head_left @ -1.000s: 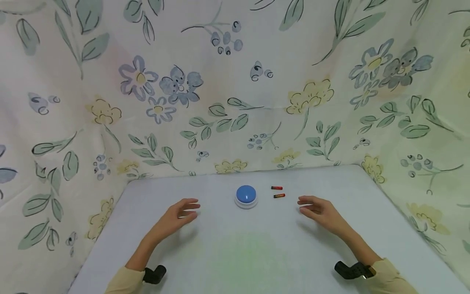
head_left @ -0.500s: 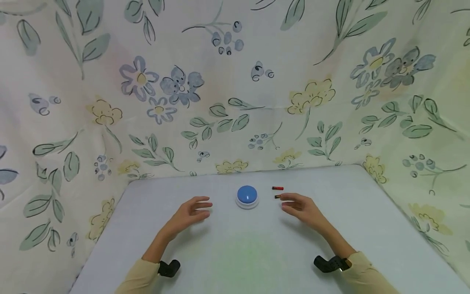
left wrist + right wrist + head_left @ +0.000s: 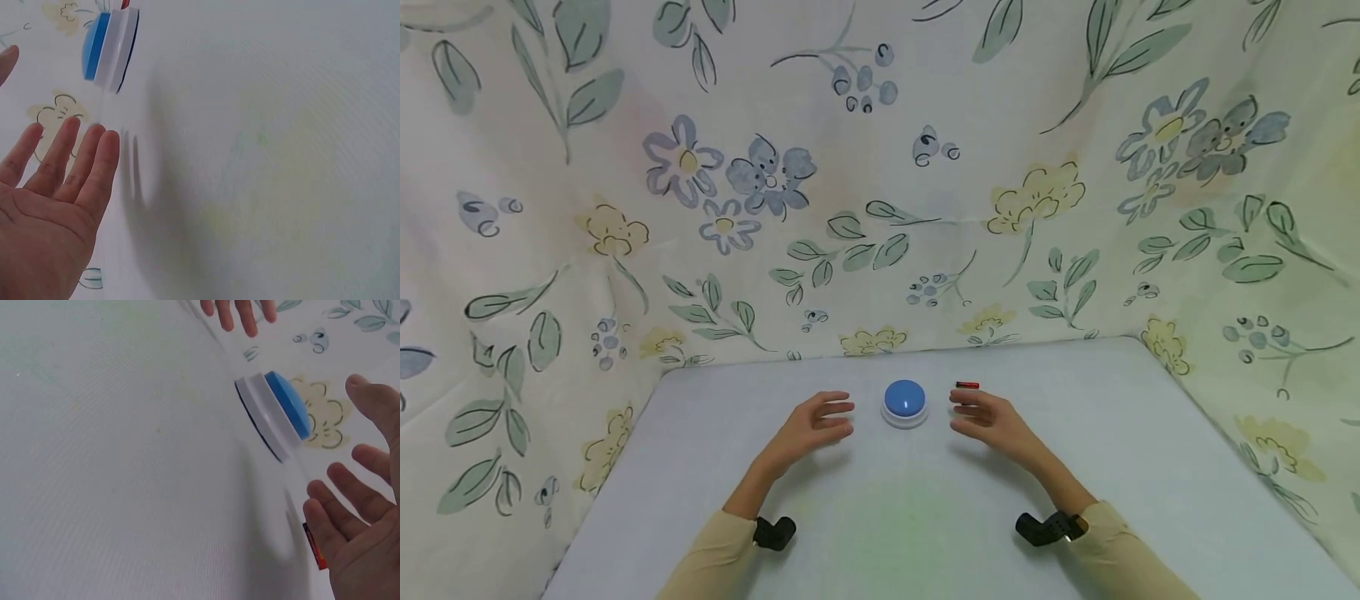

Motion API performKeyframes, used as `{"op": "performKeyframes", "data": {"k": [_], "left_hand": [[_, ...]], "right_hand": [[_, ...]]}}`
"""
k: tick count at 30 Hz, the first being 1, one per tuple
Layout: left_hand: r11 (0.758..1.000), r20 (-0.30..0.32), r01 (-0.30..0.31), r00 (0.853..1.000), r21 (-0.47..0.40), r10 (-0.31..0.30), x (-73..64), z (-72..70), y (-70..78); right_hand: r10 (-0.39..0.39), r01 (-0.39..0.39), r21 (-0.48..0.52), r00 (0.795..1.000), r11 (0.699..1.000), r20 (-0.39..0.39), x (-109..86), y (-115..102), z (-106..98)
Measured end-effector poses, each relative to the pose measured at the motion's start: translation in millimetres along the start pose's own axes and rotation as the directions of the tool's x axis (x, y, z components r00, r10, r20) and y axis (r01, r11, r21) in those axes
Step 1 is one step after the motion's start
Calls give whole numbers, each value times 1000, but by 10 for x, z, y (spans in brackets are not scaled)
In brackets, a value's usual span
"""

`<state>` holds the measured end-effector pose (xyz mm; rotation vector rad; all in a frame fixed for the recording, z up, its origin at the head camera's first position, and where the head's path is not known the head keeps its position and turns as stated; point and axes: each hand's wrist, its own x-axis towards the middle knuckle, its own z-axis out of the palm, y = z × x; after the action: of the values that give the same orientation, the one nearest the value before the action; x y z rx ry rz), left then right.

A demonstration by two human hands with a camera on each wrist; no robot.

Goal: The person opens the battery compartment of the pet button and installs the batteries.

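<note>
A blue-domed push button on a round white base [image 3: 905,403] sits on the table between my hands. My left hand [image 3: 812,427] hovers to its left, empty, fingers extended with the palm turned inward. On the other side, my right hand [image 3: 990,422] is held over the table in a mirrored pose, its fingers apart from the button. Just beyond the right fingertips lies a small red battery [image 3: 967,385]. A second battery, orange and black [image 3: 314,547], shows beside the right fingers in the right wrist view; the hand covers it in the head view.
The white table [image 3: 895,525] ends at the back against a hanging floral cloth [image 3: 850,183], which also rises along both sides. Black wrist cameras sit at the left wrist [image 3: 774,533] and the right wrist [image 3: 1045,528], by the beige sleeves.
Both hands have moved inward toward the button, the left to the right and the right to the left. The right hand has come to cover the nearer battery in the head view.
</note>
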<state>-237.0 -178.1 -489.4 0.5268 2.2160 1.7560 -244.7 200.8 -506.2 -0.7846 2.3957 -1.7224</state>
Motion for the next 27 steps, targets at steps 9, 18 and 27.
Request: {"op": "performKeyframes", "data": {"k": [9,18,27], "left_hand": [[999,-16,-13,1000,33,13,177,129,-16],[998,-29,-42,999,55,44,352,275,-9],[990,-29,-74,997,118,78,492,393,-54]], "right_hand": [[-8,8,9,1000,1000,11,234,16,94],[15,-16,21,999,1000,29,388,42,191],[17,-18,9,999,1000,43,456,-190,273]]}}
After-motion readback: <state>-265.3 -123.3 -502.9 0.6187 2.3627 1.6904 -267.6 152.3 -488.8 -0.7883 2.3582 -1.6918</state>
